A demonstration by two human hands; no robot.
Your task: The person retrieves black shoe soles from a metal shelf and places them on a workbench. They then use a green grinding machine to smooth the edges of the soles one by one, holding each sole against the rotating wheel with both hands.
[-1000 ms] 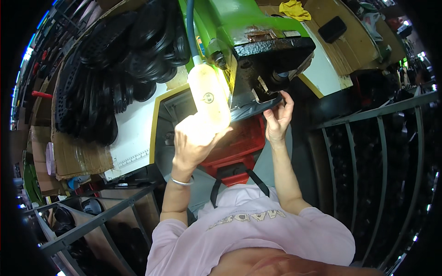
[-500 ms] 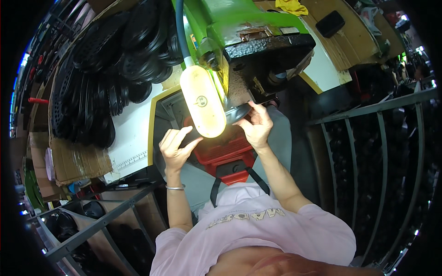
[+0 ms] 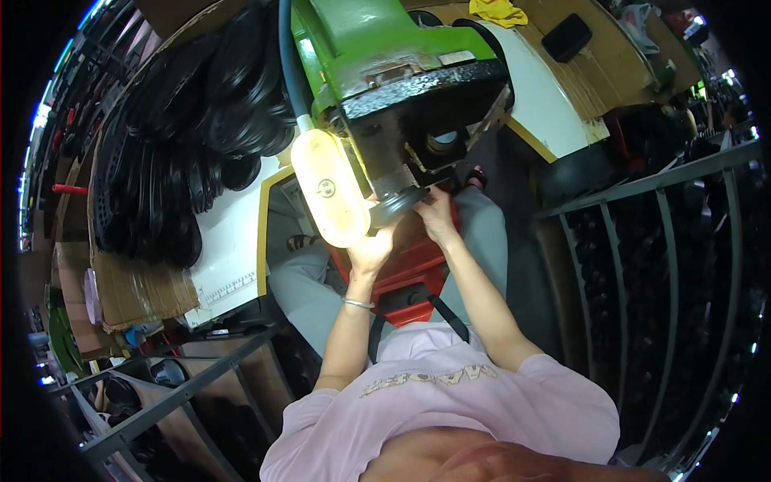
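Beneath the head of a green machine, a shiny black shoe sole sits against the dark metal tip, its rounded edge toward me. My left hand grips it from the left, thumb along the near edge; the lamp hides some of those fingers. On the other side, my right hand is closed on the right edge, its fingertips partly behind the sole. A lit, oblong lamp hangs just left of the sole, close over my left hand.
Many black soles are piled in a cardboard box on the white tabletop at left. Red plastic lies between my knees. Metal rails flank me. A yellow cloth and black block lie at far right.
My left hand has moved right and up to the sole, where it now grips. My right hand has shifted slightly left and down. Machine and lamp appear further left as the view shifts.
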